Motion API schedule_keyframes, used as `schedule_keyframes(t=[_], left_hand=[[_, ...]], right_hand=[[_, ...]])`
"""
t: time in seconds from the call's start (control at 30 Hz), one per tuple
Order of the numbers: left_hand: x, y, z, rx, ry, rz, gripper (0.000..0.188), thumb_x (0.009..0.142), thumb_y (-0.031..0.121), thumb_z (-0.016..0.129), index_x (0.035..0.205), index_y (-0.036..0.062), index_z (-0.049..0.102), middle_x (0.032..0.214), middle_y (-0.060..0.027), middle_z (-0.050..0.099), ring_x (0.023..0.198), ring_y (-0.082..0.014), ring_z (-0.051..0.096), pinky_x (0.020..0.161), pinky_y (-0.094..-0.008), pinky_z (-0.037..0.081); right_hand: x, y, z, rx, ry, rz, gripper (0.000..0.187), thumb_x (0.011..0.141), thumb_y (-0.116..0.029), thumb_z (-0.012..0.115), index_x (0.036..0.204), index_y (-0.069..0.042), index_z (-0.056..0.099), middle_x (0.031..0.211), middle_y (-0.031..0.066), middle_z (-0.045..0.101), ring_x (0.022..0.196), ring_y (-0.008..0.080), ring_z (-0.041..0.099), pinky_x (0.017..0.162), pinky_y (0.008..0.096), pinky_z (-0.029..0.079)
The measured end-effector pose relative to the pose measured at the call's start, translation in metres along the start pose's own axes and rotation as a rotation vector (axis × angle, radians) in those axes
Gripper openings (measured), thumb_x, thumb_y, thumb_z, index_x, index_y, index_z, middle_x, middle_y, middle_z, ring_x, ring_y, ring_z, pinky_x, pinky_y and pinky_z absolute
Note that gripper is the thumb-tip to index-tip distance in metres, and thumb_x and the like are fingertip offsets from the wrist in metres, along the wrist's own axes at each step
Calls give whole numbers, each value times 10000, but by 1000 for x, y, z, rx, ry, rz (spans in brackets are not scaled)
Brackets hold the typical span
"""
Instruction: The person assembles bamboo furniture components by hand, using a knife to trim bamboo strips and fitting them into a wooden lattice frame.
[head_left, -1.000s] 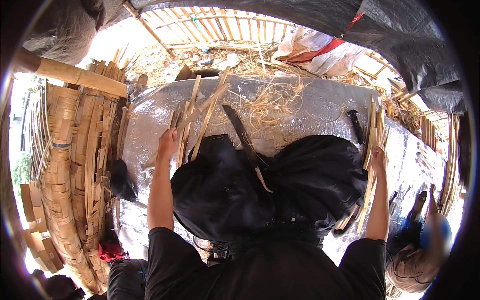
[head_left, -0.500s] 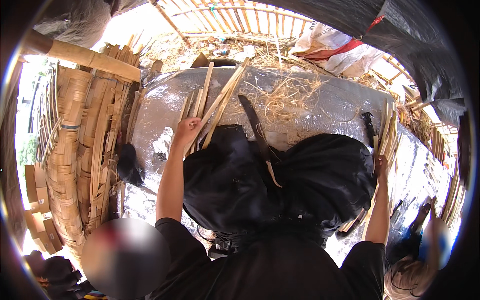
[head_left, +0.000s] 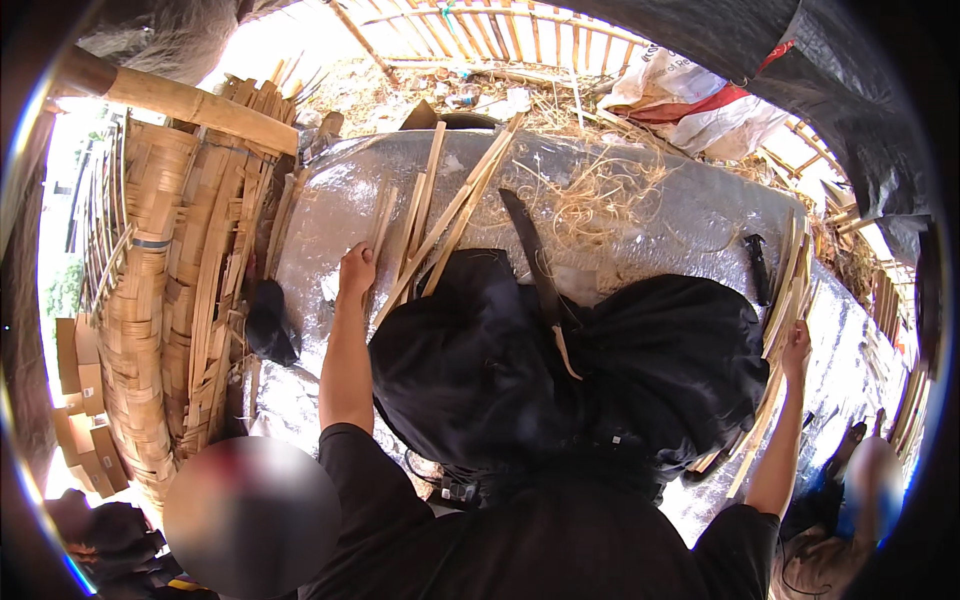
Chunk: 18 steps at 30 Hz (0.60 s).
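Observation:
My left hand (head_left: 357, 268) is closed around the lower end of pale bamboo strips (head_left: 384, 218), which look smeared by motion. Just right of it, longer bamboo strips (head_left: 458, 207) lean from the silver sheet toward my left knee. A long dark machete (head_left: 532, 250) with a pale handle rests between my black-clad legs. My right hand (head_left: 797, 347) has its fingers curled on a thin bamboo strip at the outer side of a bundle of strips (head_left: 783, 300) beside my right knee. A black-handled tool (head_left: 757, 270) lies next to that bundle.
Curly bamboo shavings (head_left: 605, 190) lie on the silver sheet (head_left: 715, 205) ahead. Woven bamboo panels (head_left: 165, 300) stand at the left, with cardboard boxes (head_left: 90, 440) behind. A white sack (head_left: 700, 110) sits at the back right. Another person (head_left: 825, 560) is at the lower right.
My left hand has shifted left, away from the long leaning strips, onto the shorter strips beside them. My right hand has moved slightly outward and down. The view has turned a little.

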<state>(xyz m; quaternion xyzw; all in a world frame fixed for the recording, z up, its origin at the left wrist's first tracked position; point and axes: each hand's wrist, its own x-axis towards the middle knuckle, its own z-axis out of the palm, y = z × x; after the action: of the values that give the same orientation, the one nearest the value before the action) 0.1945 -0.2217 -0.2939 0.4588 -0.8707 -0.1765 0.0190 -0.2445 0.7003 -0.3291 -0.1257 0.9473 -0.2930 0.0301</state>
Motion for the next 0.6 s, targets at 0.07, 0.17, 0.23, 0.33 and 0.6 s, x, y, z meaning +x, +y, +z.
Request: schedule_keyframes(t=[0.07, 0.17, 0.23, 0.33, 0.6], left_hand=[[2, -21, -5, -87, -9, -7, 298, 937, 189, 653, 1190, 33, 670, 1049, -175, 738, 967, -342, 712, 857, -416, 559], [-13, 13, -10, -93, -26, 79, 324, 911, 223, 686, 1178, 40, 667, 1053, -169, 727, 993, -344, 690, 884, -429, 544], [-14, 22, -2, 17, 41, 117, 345, 883, 253, 707, 1165, 57, 673, 1063, -172, 714, 1019, -354, 668, 899, -444, 524], [-23, 47, -2, 50, 200, 149, 368, 860, 287, 725, 1149, 66, 674, 1055, -166, 696, 1039, -361, 642, 922, -461, 502], [-109, 229, -34, -528, -215, 411, 285, 882, 242, 741, 1065, 30, 689, 943, -102, 683, 840, -188, 641, 765, -315, 509]], right_hand=[[8, -9, 9, -15, 50, 15, 287, 1058, -279, 537, 1092, 2, 588, 912, 60, 576, 827, 160, 516, 768, 332, 451], [15, -40, -5, -42, 60, 34, 274, 1055, -249, 538, 1083, 19, 584, 919, 67, 573, 851, 158, 522, 805, 320, 456], [25, -53, -10, -70, 98, -85, 267, 1053, -237, 540, 1080, 26, 582, 920, 70, 573, 852, 154, 525, 810, 318, 459], [47, -102, -27, -117, 226, -165, 303, 1040, -264, 518, 1182, -24, 637, 950, 181, 700, 866, 370, 680, 788, 441, 509], [166, -203, -207, 321, 405, -44, 382, 1030, -358, 563, 1218, -43, 671, 1095, 85, 696, 952, 139, 661, 787, 295, 532]])
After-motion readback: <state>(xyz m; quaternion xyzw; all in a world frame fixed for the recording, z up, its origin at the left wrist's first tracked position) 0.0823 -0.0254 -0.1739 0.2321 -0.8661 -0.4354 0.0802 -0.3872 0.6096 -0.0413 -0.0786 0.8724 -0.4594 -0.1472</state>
